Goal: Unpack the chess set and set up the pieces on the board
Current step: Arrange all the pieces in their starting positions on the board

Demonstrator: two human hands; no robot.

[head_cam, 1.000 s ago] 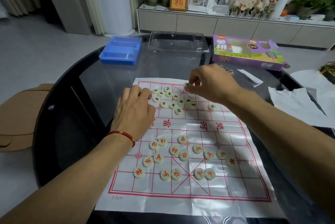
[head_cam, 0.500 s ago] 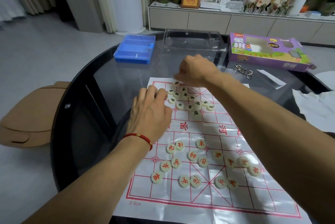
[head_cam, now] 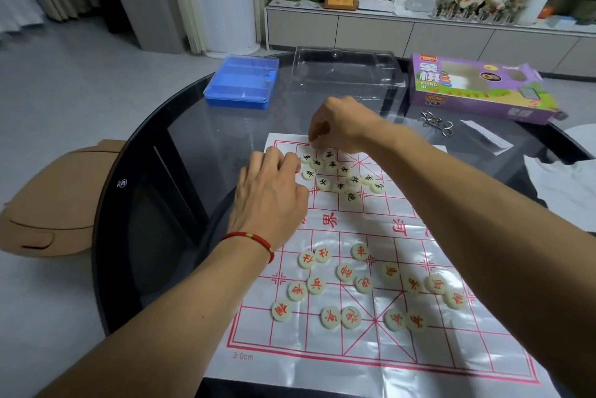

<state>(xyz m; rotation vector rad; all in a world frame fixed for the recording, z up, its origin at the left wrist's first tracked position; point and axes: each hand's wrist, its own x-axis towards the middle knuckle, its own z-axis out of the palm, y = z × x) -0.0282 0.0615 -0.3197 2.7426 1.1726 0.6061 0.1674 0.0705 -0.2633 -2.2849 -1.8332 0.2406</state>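
A brown stool (head_cam: 54,201) stands left of the round glass desk (head_cam: 193,127). On the desk, beyond the board's (head_cam: 380,349) far left corner, lies a blue tray (head_cam: 242,81). The left hand (head_cam: 271,197), a red cord (head_cam: 251,239) at its wrist, rests on the board's left edge, fingers curled against the black-marked pieces (head_cam: 338,175); whether its grip holds one cannot be told. The right hand (head_cam: 342,127) hovers over the board's far edge, its grip pinched together on something hidden. Red-marked pieces (head_cam: 361,285) lie scattered over the board's near half. Beyond the board sit a clear lid (head_cam: 345,69) and a purple box (head_cam: 477,88).
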